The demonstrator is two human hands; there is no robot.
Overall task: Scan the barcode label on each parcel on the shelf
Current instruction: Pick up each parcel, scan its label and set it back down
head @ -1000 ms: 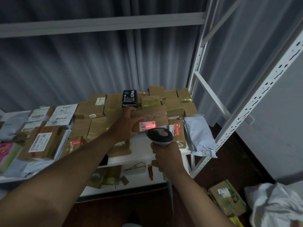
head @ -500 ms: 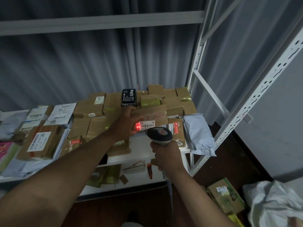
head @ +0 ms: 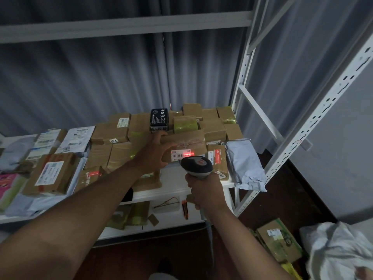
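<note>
Brown parcel (head: 182, 145) is tilted up by the outstretched left hand (head: 156, 153) gripping its edge; right hand (head: 204, 190) clasps the scanner (head: 196, 165) beneath its label (head: 181, 154).

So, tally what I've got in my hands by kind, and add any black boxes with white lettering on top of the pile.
Brown parcel, held by the left hand: 1
Scanner, gripped by the right hand: 1
Black box with white lettering: 1
Total: 3
</note>
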